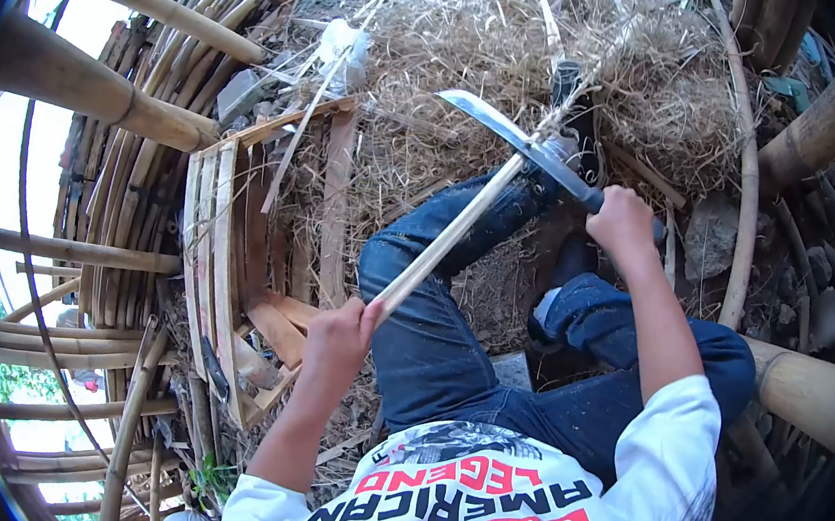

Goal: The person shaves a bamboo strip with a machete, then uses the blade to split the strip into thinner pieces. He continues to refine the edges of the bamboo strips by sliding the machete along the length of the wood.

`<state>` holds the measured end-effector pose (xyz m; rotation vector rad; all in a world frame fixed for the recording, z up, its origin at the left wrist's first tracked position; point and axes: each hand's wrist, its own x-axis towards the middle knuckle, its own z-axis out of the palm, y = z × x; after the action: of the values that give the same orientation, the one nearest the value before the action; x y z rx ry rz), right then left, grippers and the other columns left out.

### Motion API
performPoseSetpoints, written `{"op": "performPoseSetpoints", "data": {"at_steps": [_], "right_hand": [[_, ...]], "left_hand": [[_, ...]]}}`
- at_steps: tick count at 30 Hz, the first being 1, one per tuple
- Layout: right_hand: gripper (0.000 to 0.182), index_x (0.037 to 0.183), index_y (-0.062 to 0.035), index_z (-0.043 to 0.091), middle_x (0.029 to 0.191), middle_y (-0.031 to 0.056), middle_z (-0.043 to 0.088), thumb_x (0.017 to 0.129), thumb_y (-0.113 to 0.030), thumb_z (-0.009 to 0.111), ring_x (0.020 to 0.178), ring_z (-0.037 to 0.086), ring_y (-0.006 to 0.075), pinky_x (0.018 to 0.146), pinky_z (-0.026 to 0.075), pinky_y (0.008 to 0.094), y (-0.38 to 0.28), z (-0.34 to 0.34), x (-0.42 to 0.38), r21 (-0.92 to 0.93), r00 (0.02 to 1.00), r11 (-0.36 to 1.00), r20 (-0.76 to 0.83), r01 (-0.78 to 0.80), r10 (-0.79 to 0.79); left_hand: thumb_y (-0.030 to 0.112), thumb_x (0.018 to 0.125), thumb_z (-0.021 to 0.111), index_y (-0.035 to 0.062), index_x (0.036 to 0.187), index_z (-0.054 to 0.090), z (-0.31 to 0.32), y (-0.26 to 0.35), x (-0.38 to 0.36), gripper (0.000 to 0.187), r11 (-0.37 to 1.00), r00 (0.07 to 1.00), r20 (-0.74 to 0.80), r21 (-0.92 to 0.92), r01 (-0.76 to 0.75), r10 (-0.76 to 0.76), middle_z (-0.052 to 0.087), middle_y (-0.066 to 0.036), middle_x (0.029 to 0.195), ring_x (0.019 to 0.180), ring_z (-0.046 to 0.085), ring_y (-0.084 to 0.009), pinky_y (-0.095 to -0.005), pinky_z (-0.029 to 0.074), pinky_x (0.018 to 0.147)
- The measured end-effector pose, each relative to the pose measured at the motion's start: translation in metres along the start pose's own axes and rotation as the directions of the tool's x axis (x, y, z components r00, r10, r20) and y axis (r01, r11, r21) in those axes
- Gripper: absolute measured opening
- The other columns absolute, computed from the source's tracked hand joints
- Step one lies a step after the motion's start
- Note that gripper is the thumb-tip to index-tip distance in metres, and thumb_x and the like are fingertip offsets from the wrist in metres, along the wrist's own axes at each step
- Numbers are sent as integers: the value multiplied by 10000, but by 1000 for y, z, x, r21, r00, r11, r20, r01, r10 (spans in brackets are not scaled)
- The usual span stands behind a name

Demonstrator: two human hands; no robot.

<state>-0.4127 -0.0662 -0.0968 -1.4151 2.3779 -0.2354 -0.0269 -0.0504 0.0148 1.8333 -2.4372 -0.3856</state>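
Note:
My left hand (342, 332) is closed around the near end of a long, pale bamboo strip (447, 241), which slants up and away over my bent leg. In my right hand (625, 228) is the dark handle of a machete (491, 122). Its curved blade points left and crosses the strip near my foot, with the edge right at the bamboo. Beyond the blade, the strip looks frayed and runs on toward a heap of shavings (458, 53). My legs, in blue jeans (431, 332), are bent on either side of the work.
A wooden crate (200, 240) stands at my left, with a dark-handled tool (214, 370) at its side. Bamboo poles (93, 79) frame the left, and a thick pole (807, 390) lies at right. Stones (711, 237) and a plastic bag (344, 55) lie around.

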Motion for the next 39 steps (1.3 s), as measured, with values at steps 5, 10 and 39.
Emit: {"op": "performPoseSetpoints", "data": {"at_steps": [5,10,39], "right_hand": [[275,889,-18,683,885,228,694,736,-246,693,862,689,387,798,554,468,-53,7,-38,199,1000,980,5,23,-24],[218,829,-72,630,716,172,662,690,-220,709,711,683,355,686,551,457,-77,22,-63,84,883,880,-8,468,-469],[537,786,-65,592,685,134,659,806,-599,653,645,673,312,578,541,393,20,35,5,-104,817,948,-486,300,-311]], "left_hand": [[317,977,543,4,734,574,-4,9,8,398,1000,999,-45,-15,-20,20,579,-230,621,593,582,-426,-496,438,549],[319,975,552,-1,715,566,-4,10,0,413,1000,999,-46,-26,-4,3,554,-234,600,586,572,-428,-494,421,529],[274,991,530,-29,746,583,-7,12,5,393,957,991,126,-280,70,-36,527,-226,580,527,552,-392,-432,407,503]]}}
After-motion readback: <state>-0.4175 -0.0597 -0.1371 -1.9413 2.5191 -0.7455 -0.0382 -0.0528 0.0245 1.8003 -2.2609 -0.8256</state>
